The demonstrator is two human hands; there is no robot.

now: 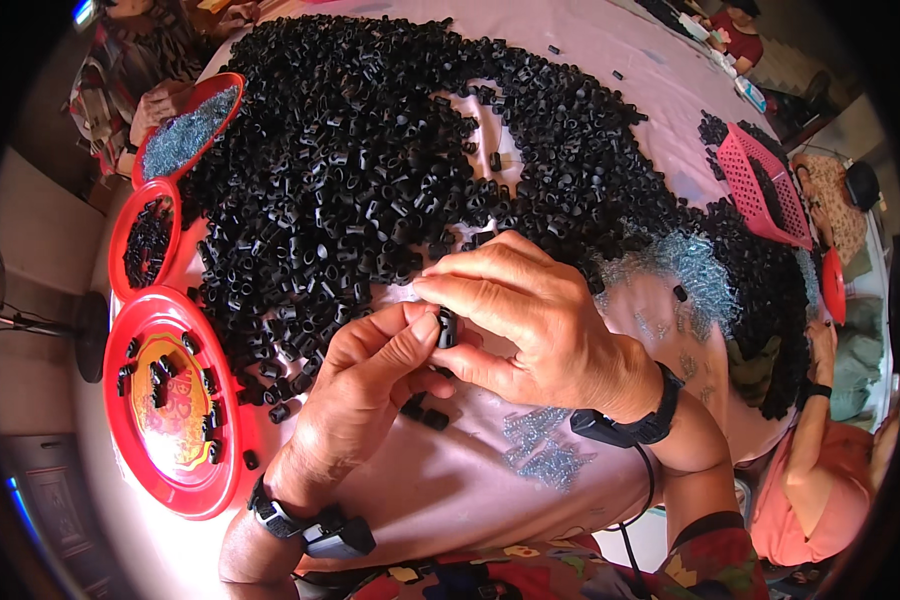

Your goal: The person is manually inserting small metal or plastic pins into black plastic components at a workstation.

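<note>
at the centre of the frame i see the left hand [370, 375] and the right hand [525, 315] meet over a pale pink cloth [450, 490], both pinched on one small black plastic piece [447, 328]; left thumb and forefinger are closed on its lower end, right fingertips closed on its top, the other fingers loosely curled. i judge the grip wants to stay light and square, the piece held clear of the cloth. a great heap of black pieces [370, 150] crowds the upper half and comes just beside the knuckles. three red trays [185, 495] line the left edge, small metal screws [545, 450] lie lower right, so open room is the bare cloth below the wrists.
</note>
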